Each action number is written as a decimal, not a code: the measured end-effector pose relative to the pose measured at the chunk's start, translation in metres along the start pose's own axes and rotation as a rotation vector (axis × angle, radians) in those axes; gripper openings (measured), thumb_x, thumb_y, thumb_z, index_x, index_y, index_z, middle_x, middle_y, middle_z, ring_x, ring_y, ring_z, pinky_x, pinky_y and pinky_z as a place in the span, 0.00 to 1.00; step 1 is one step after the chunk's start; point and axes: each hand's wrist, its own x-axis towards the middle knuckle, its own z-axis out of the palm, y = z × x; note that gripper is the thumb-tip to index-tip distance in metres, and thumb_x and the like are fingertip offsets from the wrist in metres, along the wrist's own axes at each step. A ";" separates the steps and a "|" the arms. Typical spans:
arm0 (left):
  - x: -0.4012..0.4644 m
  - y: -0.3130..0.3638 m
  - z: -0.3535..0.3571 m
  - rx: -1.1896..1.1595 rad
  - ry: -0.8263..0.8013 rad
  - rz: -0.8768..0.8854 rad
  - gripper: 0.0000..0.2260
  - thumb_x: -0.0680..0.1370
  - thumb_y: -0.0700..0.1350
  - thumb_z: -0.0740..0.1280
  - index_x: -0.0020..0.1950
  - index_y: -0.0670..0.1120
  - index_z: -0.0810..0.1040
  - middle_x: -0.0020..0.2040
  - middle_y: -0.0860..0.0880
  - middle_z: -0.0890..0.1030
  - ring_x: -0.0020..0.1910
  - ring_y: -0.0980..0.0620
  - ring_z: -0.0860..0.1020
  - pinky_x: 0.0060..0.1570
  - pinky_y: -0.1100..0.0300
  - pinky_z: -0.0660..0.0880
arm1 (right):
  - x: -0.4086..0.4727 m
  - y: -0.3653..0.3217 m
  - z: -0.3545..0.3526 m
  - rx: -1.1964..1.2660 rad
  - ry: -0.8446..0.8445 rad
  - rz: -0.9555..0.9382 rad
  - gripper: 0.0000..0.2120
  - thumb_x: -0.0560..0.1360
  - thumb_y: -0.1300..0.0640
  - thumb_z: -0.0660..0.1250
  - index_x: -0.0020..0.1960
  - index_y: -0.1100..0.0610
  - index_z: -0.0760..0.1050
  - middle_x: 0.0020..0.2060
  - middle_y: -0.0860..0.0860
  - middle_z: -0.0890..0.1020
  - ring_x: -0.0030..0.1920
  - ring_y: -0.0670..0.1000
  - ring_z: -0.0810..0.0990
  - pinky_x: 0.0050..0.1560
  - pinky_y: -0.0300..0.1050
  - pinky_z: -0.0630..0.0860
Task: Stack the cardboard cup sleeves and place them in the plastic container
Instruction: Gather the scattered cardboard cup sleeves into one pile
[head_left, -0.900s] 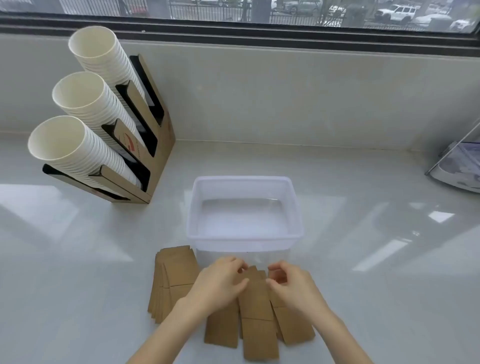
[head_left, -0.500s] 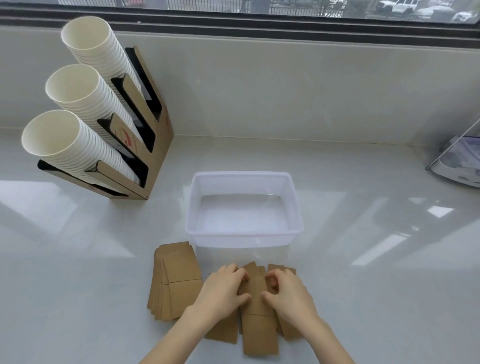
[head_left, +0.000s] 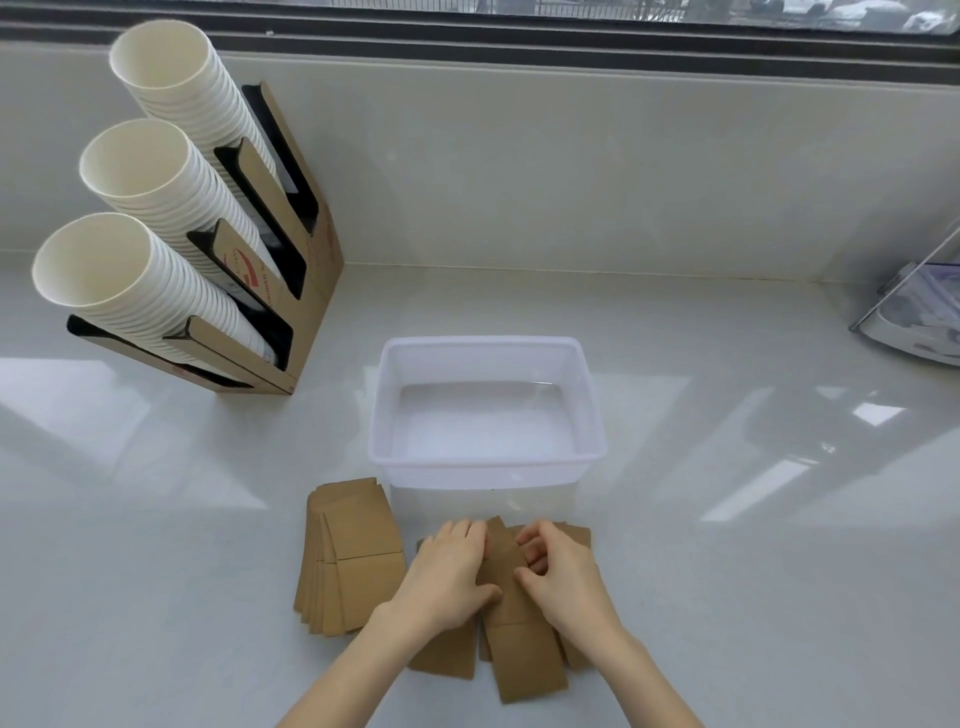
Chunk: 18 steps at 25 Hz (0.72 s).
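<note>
- The left hand (head_left: 451, 577) lies palm-down on a loose spread of flat brown cardboard cup sleeves (head_left: 524, 660), fingers extended and pressing on them rather than closed around anything.
- The right hand (head_left: 563, 577) rests on the same spread from the other side, fingers curled inward at the top edge of the middle sleeve; whether it is pinching that sleeve or only nudging it I cannot tell.
- The two hands sit close together, thumbs nearly meeting over the centre sleeve, which reads as gathering the fanned pieces into one pile.
- That spread lies on the glossy white countertop (head_left: 156, 597), just in front of the translucent white rectangular plastic container (head_left: 589, 410).
- A second group, a fanned pile of brown cardboard sleeves (head_left: 358, 556), sits just to the left of the hands, beside the container's near-left corner, roughly squared but with edges stepped.
- The container looks empty: no sleeve is inside it.
- Judged from this, the task is early. Both groups need aligning, probably merging, and then lifting into the container.
- A brown cardboard rack of white paper cup stacks (head_left: 171, 249) stands well apart at the back left, not involved.
</note>
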 end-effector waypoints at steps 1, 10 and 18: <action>-0.001 -0.001 0.000 -0.039 -0.007 -0.007 0.13 0.71 0.50 0.67 0.45 0.49 0.64 0.46 0.50 0.71 0.45 0.51 0.68 0.44 0.59 0.64 | 0.001 0.000 -0.001 0.018 -0.002 -0.010 0.11 0.69 0.61 0.67 0.45 0.48 0.69 0.38 0.45 0.75 0.37 0.44 0.73 0.45 0.40 0.74; -0.003 -0.012 -0.012 -0.351 -0.026 -0.022 0.08 0.73 0.47 0.64 0.50 0.49 0.78 0.49 0.52 0.81 0.45 0.56 0.75 0.43 0.64 0.68 | -0.002 0.004 -0.019 0.214 0.051 -0.031 0.05 0.72 0.58 0.65 0.45 0.49 0.75 0.36 0.45 0.78 0.39 0.44 0.77 0.38 0.26 0.71; -0.006 -0.018 -0.028 -0.545 0.074 -0.124 0.06 0.76 0.43 0.62 0.51 0.45 0.74 0.46 0.50 0.79 0.45 0.49 0.79 0.46 0.56 0.78 | -0.009 0.025 -0.028 -0.302 0.016 0.288 0.29 0.69 0.43 0.67 0.63 0.55 0.62 0.60 0.54 0.68 0.62 0.56 0.68 0.58 0.47 0.68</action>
